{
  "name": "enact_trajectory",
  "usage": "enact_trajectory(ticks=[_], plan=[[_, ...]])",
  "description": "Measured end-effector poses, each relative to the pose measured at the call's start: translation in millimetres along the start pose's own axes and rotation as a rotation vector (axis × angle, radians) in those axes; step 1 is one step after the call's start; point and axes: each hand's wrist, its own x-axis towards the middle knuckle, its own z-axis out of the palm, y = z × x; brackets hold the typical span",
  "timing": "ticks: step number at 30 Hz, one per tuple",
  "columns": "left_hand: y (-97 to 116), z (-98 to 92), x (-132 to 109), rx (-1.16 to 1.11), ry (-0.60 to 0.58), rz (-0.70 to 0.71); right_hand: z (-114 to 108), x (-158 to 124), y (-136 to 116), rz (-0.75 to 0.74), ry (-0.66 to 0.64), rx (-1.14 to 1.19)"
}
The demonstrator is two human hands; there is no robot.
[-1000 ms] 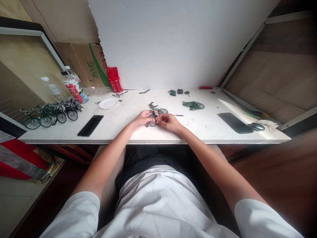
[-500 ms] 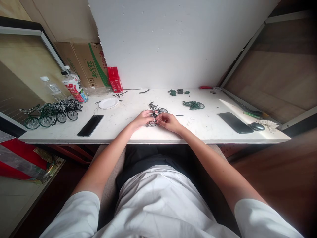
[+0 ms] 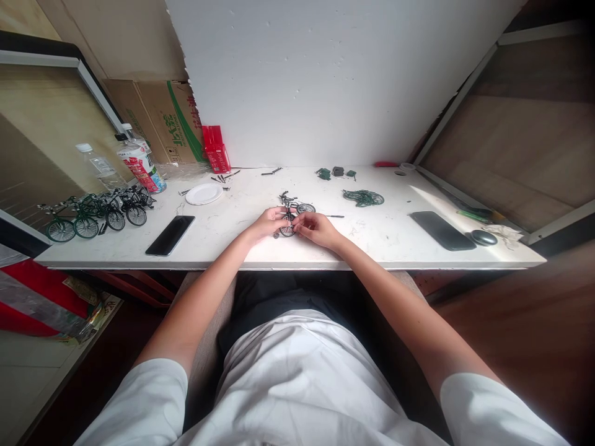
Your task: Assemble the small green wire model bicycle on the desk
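Observation:
Between my hands, near the front of the white table (image 3: 320, 251), is a small black model bicycle (image 3: 288, 217). My left hand (image 3: 269, 224) grips its near wheel from the left, thumb and fingers closed round it. From the other side my right hand (image 3: 318, 229) pinches the same part, fingertips at the wheel's right edge. The second wheel (image 3: 305, 208) points away to the back right, and the handlebar end lies toward the back left. A tiny dark round piece (image 3: 276, 235) rests just below my left fingers. My fingers hide part of the frame.
Several finished model bicycles (image 3: 86, 227) stand at the left, by a phone (image 3: 170, 235) and bottles (image 3: 139, 162). A paper plate (image 3: 204, 194) lies behind. Green bicycle frames (image 3: 365, 197) and small green parts (image 3: 338, 171) sit back right; a dark flat case (image 3: 441, 230) lies farther right.

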Motion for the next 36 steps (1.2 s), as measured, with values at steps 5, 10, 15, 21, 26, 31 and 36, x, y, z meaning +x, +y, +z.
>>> enact_trajectory(ticks=[5, 10, 15, 21, 26, 31, 36], plan=[[0.5, 0.1, 0.2, 0.004, -0.003, -0.004, 0.2, -0.2, -0.3, -0.012, 0.0, 0.008], [1.3, 0.5, -0.3, 0.006, -0.001, 0.002, 0.6, 0.4, 0.9, -0.032, 0.001, 0.012], [-1.2, -0.7, 1.7, 0.0, -0.008, -0.002, 0.4, 0.5, 1.1, -0.035, -0.001, 0.005], [-2.4, -1.6, 2.3, 0.005, -0.011, 0.005, 0.5, 0.3, 0.6, -0.03, 0.005, -0.001], [-2.6, -1.6, 2.5, 0.013, -0.006, -0.003, 0.5, 0.6, 0.7, -0.031, 0.0, 0.0], [-5.4, -2.7, 4.4, -0.012, -0.005, 0.006, 0.8, 0.4, 1.0, -0.03, 0.004, 0.004], [-7.0, -3.6, 5.6, -0.012, -0.015, 0.005, 1.0, 0.1, 0.9, -0.029, 0.004, 0.001]])
